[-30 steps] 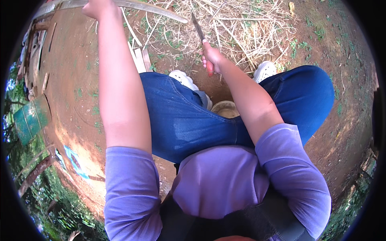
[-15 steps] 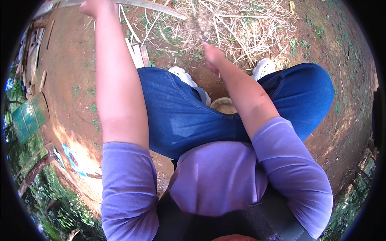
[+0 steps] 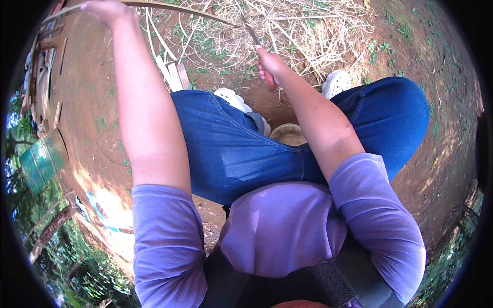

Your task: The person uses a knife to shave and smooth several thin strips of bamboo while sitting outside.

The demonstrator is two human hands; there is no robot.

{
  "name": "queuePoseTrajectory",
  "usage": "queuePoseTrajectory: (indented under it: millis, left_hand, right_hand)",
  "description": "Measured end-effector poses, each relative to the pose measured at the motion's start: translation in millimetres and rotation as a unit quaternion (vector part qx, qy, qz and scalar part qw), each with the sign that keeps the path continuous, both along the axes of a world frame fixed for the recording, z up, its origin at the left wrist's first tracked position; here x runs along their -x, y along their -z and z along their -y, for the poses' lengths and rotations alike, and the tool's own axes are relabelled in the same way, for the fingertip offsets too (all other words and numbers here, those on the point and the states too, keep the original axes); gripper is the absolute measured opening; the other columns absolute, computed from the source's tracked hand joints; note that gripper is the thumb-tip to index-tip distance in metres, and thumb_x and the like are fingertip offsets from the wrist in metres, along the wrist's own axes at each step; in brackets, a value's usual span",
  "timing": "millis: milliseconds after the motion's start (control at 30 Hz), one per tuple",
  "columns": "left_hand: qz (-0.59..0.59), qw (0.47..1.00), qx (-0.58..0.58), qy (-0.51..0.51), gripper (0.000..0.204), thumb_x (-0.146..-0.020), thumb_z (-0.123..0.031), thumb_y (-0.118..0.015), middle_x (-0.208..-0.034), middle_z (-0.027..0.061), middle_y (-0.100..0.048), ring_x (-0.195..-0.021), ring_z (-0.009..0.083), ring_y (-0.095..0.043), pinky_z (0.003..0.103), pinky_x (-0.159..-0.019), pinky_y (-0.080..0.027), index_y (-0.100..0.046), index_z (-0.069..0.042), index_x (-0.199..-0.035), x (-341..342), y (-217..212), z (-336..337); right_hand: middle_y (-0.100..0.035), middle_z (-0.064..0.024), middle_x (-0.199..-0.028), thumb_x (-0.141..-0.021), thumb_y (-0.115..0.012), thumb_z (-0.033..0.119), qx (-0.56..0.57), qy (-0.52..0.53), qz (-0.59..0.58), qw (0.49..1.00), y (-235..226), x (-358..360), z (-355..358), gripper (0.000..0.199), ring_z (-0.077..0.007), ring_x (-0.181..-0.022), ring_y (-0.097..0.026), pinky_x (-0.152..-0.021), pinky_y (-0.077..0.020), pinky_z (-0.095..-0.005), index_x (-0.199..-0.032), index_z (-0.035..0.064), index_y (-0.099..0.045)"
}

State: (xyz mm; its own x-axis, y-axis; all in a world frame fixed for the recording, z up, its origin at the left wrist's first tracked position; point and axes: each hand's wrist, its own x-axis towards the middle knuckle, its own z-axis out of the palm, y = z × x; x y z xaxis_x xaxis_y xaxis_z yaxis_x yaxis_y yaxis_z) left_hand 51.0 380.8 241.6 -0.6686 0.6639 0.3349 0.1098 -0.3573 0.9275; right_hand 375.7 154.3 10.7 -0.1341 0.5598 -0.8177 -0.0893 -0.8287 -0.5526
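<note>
My left hand [image 3: 110,12], at the top left edge, is closed on a long, thin, bowed strip [image 3: 179,7] that looks like split bamboo. From the hand it runs right to the middle of the top area. In my right hand [image 3: 271,65] is a knife with a red handle [image 3: 269,80]. Its dark narrow blade [image 3: 250,32] points up and left, the tip close to the strip's right end. Whether blade and strip touch I cannot tell.
Pale shavings [image 3: 308,33] lie heaped on the dirt ground beyond my feet. Flat pale slats [image 3: 173,73] rest left of my white shoe [image 3: 233,98]. Between my legs stands a round bowl or stool [image 3: 288,134]. A green panel [image 3: 43,161] is at far left.
My left hand has shifted slightly left and the strip has turned to show a narrower edge. The right hand has moved a little up and left; its knife, blurred before, now shows clearly.
</note>
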Motion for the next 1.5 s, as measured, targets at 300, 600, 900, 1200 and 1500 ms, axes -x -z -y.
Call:
queuePoseTrajectory:
  millis: [300,600,900,1200,1500]
  left_hand:
    - [-0.022,0.995,-0.022,0.09,0.037,-0.106,-0.047,-0.053,-0.073,0.002,-0.05,-0.058,0.0159,-0.054,0.034,-0.056,-0.051,-0.05,-0.01,-0.105,-66,-14,13]
    - [0.015,0.988,-0.039,0.149,0.032,-0.107,-0.046,-0.051,-0.07,-0.0009,-0.046,-0.057,0.0145,-0.051,0.032,-0.054,-0.049,-0.048,-0.014,-0.103,-84,-15,11]
    - [0.017,0.977,-0.071,0.201,0.032,-0.107,-0.046,-0.052,-0.067,-0.0026,-0.043,-0.059,0.0134,-0.048,0.031,-0.055,-0.046,-0.046,-0.016,-0.097,-73,-17,15]
    - [0.064,0.977,-0.096,0.178,0.031,-0.107,-0.044,-0.053,-0.067,-0.0023,-0.043,-0.056,0.0142,-0.047,0.031,-0.054,-0.046,-0.046,-0.015,-0.098,-47,-13,7]
    - [0.101,0.984,-0.069,0.133,0.036,-0.104,-0.049,-0.056,-0.063,-0.0028,-0.042,-0.052,0.0141,-0.045,0.034,-0.05,-0.043,-0.047,-0.017,-0.092,-57,-10,16]
  right_hand:
    - [-0.058,-0.007,-0.076,-0.1,-0.052,0.058,-0.046,0.025,0.025,0.998,-16,-11,0,0.061,-0.0181,-0.062,-0.059,-0.056,-0.0522,-0.0346,-0.094,-0.0017,-0.061]
    - [-0.056,-0.0063,-0.07,-0.102,-0.048,0.057,-0.077,-0.045,0.032,0.996,-19,-3,1,0.062,-0.0171,-0.057,-0.057,-0.052,-0.0496,-0.0337,-0.093,-0.0026,-0.06]
    - [-0.056,-0.0051,-0.064,-0.104,-0.042,0.057,-0.172,-0.079,0.053,0.98,-70,33,-19,0.058,-0.0165,-0.053,-0.057,-0.054,-0.0486,-0.0354,-0.086,0.0047,-0.061]
    - [-0.052,-0.0081,-0.059,-0.102,-0.045,0.062,-0.02,-0.105,0.087,0.99,9,-14,-8,0.066,-0.0184,-0.049,-0.052,-0.052,-0.0492,-0.0372,-0.077,0.0026,-0.057]
    - [-0.053,-0.003,-0.066,-0.103,-0.046,0.057,-0.106,-0.091,0.038,0.989,-22,14,-24,0.057,-0.0142,-0.055,-0.05,-0.054,-0.047,-0.0333,-0.084,0.0041,-0.055]
